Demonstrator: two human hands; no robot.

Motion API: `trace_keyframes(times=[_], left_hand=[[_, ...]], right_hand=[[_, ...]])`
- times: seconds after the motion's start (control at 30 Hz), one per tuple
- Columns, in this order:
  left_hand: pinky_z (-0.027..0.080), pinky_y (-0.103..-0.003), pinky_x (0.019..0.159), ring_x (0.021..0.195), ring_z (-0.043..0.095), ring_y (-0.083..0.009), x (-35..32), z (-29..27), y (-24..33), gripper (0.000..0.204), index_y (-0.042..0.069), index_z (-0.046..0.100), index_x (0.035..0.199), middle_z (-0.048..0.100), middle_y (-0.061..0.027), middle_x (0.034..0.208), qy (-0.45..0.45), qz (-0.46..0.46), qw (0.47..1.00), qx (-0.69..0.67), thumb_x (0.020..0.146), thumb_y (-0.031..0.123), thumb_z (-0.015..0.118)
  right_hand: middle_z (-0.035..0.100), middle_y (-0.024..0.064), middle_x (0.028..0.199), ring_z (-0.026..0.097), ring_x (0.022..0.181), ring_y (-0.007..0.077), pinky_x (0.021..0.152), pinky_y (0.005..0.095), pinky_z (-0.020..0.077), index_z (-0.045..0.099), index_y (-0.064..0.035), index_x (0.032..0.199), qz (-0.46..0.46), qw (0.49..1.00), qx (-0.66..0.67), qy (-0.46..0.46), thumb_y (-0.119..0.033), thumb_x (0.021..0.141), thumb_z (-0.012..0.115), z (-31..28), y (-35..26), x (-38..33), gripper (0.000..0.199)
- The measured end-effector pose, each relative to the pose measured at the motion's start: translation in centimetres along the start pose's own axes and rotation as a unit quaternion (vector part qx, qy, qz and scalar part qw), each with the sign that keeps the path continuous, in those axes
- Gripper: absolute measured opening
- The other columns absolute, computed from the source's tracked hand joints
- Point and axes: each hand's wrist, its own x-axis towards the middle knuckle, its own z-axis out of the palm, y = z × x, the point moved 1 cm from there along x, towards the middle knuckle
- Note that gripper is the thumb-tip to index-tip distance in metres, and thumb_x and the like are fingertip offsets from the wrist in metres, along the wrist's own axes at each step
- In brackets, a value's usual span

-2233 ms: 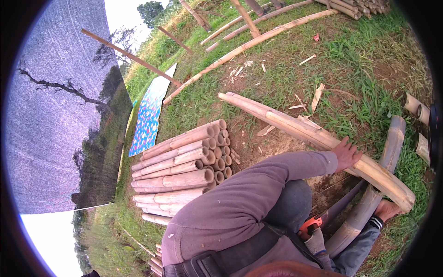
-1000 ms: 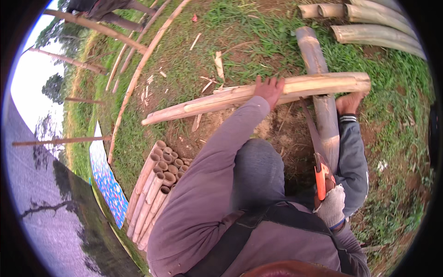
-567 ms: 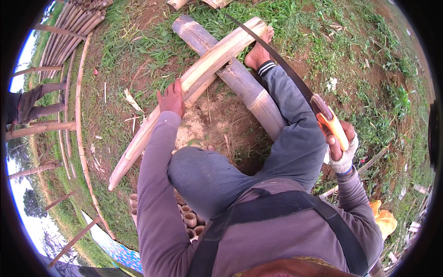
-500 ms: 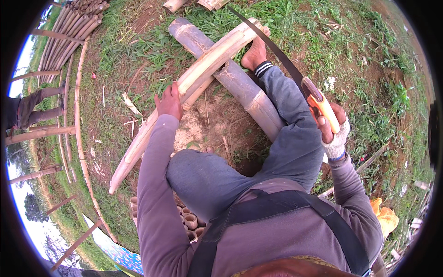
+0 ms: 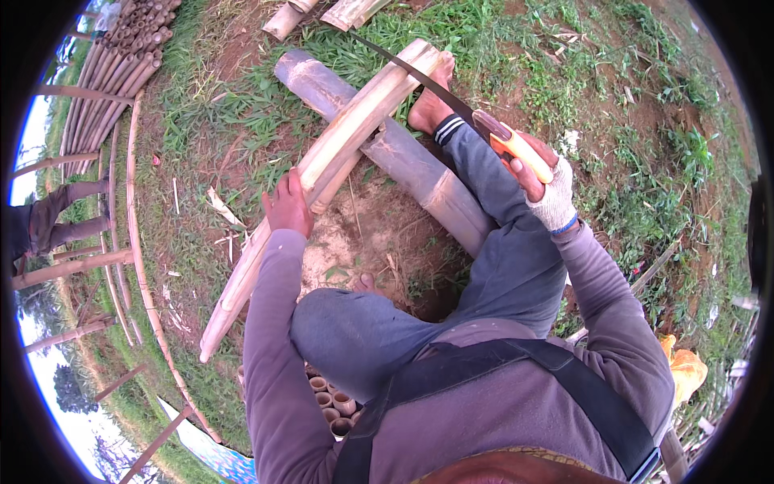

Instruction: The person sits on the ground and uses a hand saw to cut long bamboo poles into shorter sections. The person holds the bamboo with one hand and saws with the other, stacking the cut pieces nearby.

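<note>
My right hand (image 5: 542,171), in a whitish fingerless glove, is closed round the orange and brown handle of a handsaw (image 5: 448,98). Its long dark blade slants away up-left and passes across the far end of the pale bamboo poles (image 5: 355,133). Lower down, my left hand (image 5: 289,206) is closed over these poles, fingers laid across the upper side. They rest crosswise on a thick grey bamboo log (image 5: 435,181). My bare foot (image 5: 431,101) is against their far end. Whether the saw teeth touch the bamboo I cannot tell.
Short bamboo cups (image 5: 332,403) stand beside my bent knee. Stacked poles (image 5: 109,89) lie at the far left, behind a bamboo rail (image 5: 139,234). A person's legs (image 5: 68,214) show there. Cut bamboo pieces (image 5: 355,10) lie at the far edge, a yellow bag (image 5: 685,371) at right.
My right hand has moved left with the handsaw, bringing its blade from beside the poles' far end to across it. My left hand stays on the poles. The whole view has shifted slightly.
</note>
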Motion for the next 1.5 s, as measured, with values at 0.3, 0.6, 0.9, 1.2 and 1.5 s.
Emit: trace_keyframes(times=[0.3, 0.6, 0.9, 1.2, 1.5], left_hand=[[0.028, -0.066, 0.13, 0.154, 0.05, -0.0326, 0.0, 0.4, -0.4, 0.11, 0.017, 0.023, 0.173, 0.042, -0.0127, 0.17, -0.011, -0.013, 0.999, 0.028, 0.085, 0.017, 0.089], [0.025, -0.068, 0.129, 0.155, 0.046, -0.0305, -0.6, -0.1, -0.3, 0.095, 0.015, 0.033, 0.168, 0.045, -0.012, 0.167, 0.041, 0.026, 0.998, -0.033, 0.089, 0.015, 0.085], [0.06, -0.053, 0.09, 0.108, 0.073, -0.0364, -9.7, 4.4, -1.1, 0.084, 0.018, 0.036, 0.167, 0.065, -0.0121, 0.122, 0.039, 0.146, 0.987, -0.053, 0.095, 0.025, 0.08], [0.058, -0.057, 0.093, 0.111, 0.071, -0.0398, -16.2, 10.8, -4.6, 0.085, 0.019, 0.037, 0.166, 0.063, -0.0173, 0.13, -0.14, 0.094, 0.983, -0.072, 0.095, 0.041, 0.079], [0.035, -0.061, 0.124, 0.148, 0.045, -0.0441, -3.9, 1.3, -2.6, 0.114, 0.021, 0.037, 0.167, 0.05, -0.0185, 0.159, 0.237, 0.037, 0.971, -0.003, 0.074, 0.044, 0.098]], right_hand=[[0.08, 0.0134, 0.119, 0.077, 0.106, 0.0217, 0.094, 0.0347, 0.059, 0.071, 0.0014, 0.137, -0.009, 1.0, -0.016, -0.016, -0.018, 0.103, 0.072, -0.1, -0.2, -0.3, 0.039], [0.081, 0.0196, 0.116, 0.08, 0.106, 0.0317, 0.091, 0.0377, 0.0604, 0.076, -0.0014, 0.131, -0.011, 0.999, -0.042, 0.031, -0.031, 0.1, 0.077, 3.2, 0.7, 4.2, 0.042], [0.076, 0.0066, 0.102, 0.063, 0.078, 0.0109, 0.072, 0.0277, 0.0538, 0.07, 0.0028, 0.141, -0.06, 0.988, -0.118, 0.083, -0.029, 0.104, 0.075, 0.7, 2.8, 1.3, 0.049], [0.08, 0.0096, 0.115, 0.074, 0.091, 0.0114, 0.079, 0.0278, 0.0588, 0.072, -0.0003, 0.14, 0.065, 0.993, 0.047, 0.087, -0.027, 0.107, 0.075, 2.4, 2.3, 0.3, 0.043], [0.079, 0.008, 0.11, 0.073, 0.089, 0.0096, 0.076, 0.0248, 0.0577, 0.07, 0.0013, 0.141, 0.022, 0.995, -0.034, 0.095, -0.029, 0.108, 0.074, 3.8, 2.3, 0.0, 0.045]])
